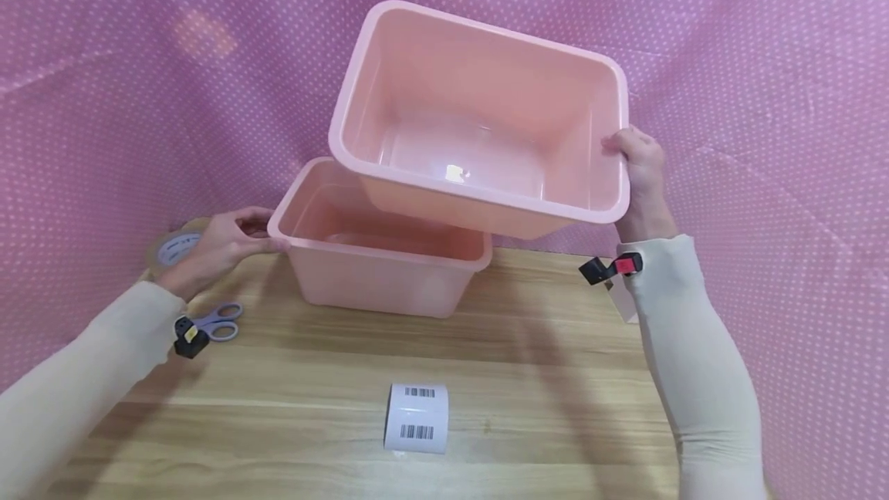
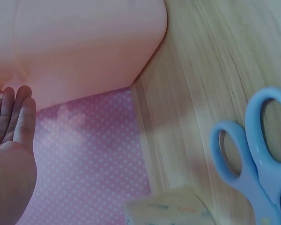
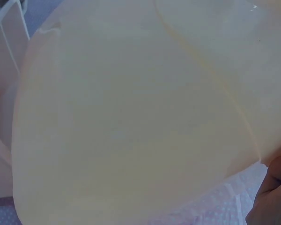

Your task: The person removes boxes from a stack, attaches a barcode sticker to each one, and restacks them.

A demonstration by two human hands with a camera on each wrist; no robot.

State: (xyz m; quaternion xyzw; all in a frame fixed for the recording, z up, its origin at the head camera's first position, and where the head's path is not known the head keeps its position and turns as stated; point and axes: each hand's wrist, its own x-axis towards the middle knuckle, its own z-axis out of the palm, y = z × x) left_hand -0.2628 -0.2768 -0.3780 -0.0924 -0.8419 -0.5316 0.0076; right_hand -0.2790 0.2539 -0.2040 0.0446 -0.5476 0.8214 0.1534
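Observation:
Two pink plastic bins are in the head view. The upper bin [image 1: 479, 207] is held in the air, tilted so its inside faces me. My right hand [image 1: 642, 168] grips its right rim, the thumb over the inner side. Below and to the left, the lower bin [image 1: 378, 280] stands upright on the table, partly covered from view by the upper one. My left hand [image 1: 225, 241] touches its left end at the rim. The left wrist view shows straight fingers [image 2: 23, 117] against the bin's side; the thumb is out of sight there.
Purple-handled scissors [image 1: 221, 322] and a tape roll [image 1: 175, 248] lie by my left wrist on the wooden table [image 1: 312, 376]. A curved white piece with barcode labels [image 1: 418, 419] stands near the front. Pink dotted cloth [image 1: 764, 99] hangs around the table.

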